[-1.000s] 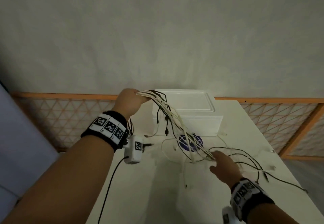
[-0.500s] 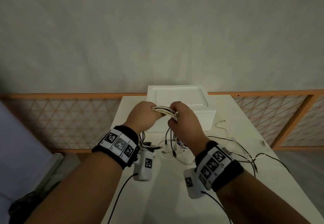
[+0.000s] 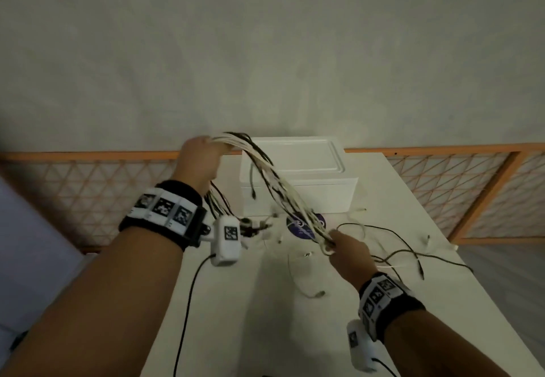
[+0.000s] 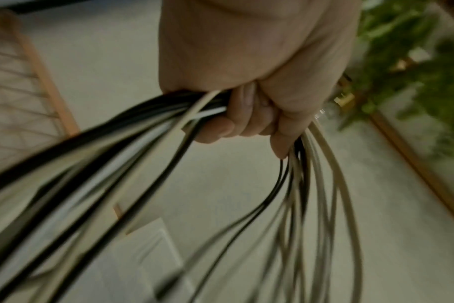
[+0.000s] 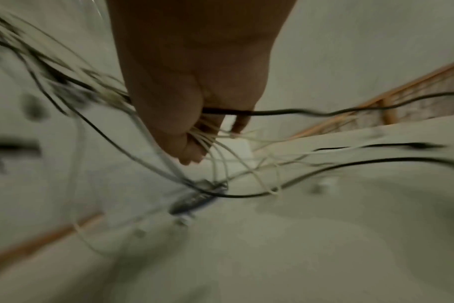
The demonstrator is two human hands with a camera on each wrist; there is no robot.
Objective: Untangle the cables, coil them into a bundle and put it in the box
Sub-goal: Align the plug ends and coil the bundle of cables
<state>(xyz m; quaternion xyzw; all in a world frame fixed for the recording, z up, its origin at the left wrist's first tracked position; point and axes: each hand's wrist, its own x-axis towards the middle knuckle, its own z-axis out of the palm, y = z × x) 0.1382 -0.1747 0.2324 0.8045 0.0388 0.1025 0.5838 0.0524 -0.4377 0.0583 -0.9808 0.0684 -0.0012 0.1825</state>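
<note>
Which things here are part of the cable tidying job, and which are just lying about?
Part of the job:
cables, gripped by left hand and right hand
white box, lid on

Just lying about:
blue round sticker on the table

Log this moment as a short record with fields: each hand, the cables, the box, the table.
left hand: raised, grips one end of the cables
right hand: low over the table, grips the cables further along
cables: black and white strands stretched between the hands; loose ends on the table
box: white, lid on
table: white
</note>
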